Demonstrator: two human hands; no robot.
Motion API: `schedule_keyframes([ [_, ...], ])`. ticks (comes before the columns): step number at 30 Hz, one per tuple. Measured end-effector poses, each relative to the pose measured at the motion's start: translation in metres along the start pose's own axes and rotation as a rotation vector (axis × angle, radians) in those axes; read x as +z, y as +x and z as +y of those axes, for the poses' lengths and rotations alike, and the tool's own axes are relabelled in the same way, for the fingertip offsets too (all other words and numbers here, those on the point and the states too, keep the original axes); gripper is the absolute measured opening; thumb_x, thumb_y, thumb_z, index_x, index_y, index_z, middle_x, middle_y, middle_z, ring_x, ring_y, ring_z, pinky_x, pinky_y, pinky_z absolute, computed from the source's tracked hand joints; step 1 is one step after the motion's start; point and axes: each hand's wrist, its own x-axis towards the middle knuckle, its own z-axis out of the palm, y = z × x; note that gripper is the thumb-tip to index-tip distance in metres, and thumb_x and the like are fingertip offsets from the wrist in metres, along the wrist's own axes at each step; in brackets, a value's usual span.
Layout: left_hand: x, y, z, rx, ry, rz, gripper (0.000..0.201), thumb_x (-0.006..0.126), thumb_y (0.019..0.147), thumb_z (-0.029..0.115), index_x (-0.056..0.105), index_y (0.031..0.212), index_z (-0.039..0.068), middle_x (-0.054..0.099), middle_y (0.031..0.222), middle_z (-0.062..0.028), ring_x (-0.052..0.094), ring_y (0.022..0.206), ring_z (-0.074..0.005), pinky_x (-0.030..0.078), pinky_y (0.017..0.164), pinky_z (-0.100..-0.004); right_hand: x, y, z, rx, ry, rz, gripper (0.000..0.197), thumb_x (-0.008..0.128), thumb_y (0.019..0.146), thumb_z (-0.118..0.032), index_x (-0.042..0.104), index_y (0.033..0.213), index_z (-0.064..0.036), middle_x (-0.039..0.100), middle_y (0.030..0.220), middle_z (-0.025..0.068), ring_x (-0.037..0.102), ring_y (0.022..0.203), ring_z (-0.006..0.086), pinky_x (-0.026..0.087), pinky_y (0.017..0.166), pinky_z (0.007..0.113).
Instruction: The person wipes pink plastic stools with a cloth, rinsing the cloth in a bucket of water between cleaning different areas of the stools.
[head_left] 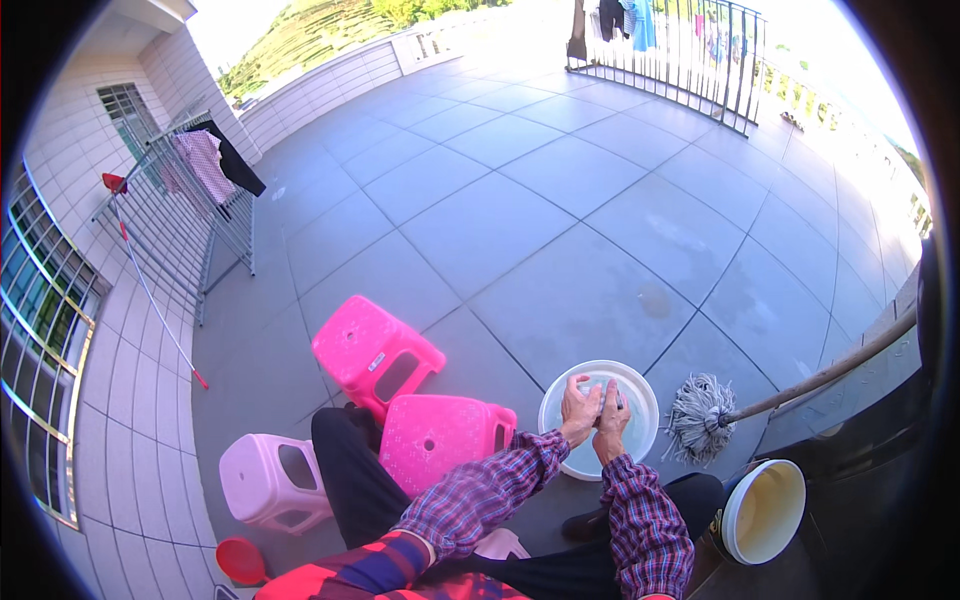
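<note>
Over a round white basin (pixel 650 412) of water, my left hand (pixel 577 412) and my right hand (pixel 612 428) are close together with curled fingers. Something small and greyish shows between the fingertips, too small and covered to name. Both forearms wear purple plaid sleeves. The basin stands on the tiled floor just beyond my knees. Left of my left forearm is a bright pink plastic stool (pixel 440 440), and another pink stool (pixel 362 342) stands behind it.
A grey string mop (pixel 700 415) lies right of the basin, its wooden handle slanting up right. A white bucket (pixel 740 515) stands near right. A pale pink stool (pixel 262 480) and a red scoop-like thing (pixel 240 560) are at lower left. Laundry hangs on metal racks (pixel 225 235) farther off.
</note>
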Motion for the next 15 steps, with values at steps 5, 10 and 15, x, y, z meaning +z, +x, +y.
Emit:
schedule_keyframes([
  [5, 0.003, -0.016, 0.021, 0.565, 0.551, 0.007, 0.026, 0.056, 0.081, 0.02, 0.047, 0.104, 0.012, 0.061, 0.087, -0.0141, 0.06, 0.082, -0.0326, 0.045, 0.069, -0.0438, -0.04, 0.036, 0.048, 0.145, 0.365, -0.434, 0.037, 0.049, 0.092, -0.035, 0.05, 0.117, -0.008, 0.053, 0.111, 0.0068, 0.051, 0.105, 0.0185, 0.044, 0.087, 0.034],
  [10, -0.017, 0.0, 0.038, 1.107, 0.648, -0.369, 0.018, 0.055, 0.074, 0.013, 0.053, 0.091, 0.011, 0.059, 0.078, -0.0086, 0.059, 0.075, -0.0274, 0.046, 0.06, -0.0387, -0.058, 0.055, 0.059, -0.143, -0.05, -0.737, 0.035, 0.049, 0.091, -0.03, 0.048, 0.12, -0.0102, 0.051, 0.114, 0.0031, 0.05, 0.107, 0.0169, 0.043, 0.088, 0.032],
  [15, -0.033, -0.007, 0.045, 1.259, 0.695, -0.351, 0.03, 0.056, 0.072, 0.012, 0.052, 0.101, 0.007, 0.057, 0.09, -0.009, 0.058, 0.079, -0.0275, 0.047, 0.065, -0.0377, -0.041, 0.024, 0.021, -0.166, -0.044, -0.626, 0.034, 0.049, 0.09, -0.026, 0.049, 0.119, -0.0091, 0.049, 0.114, 0.0055, 0.051, 0.101, 0.016, 0.045, 0.084, 0.033],
])
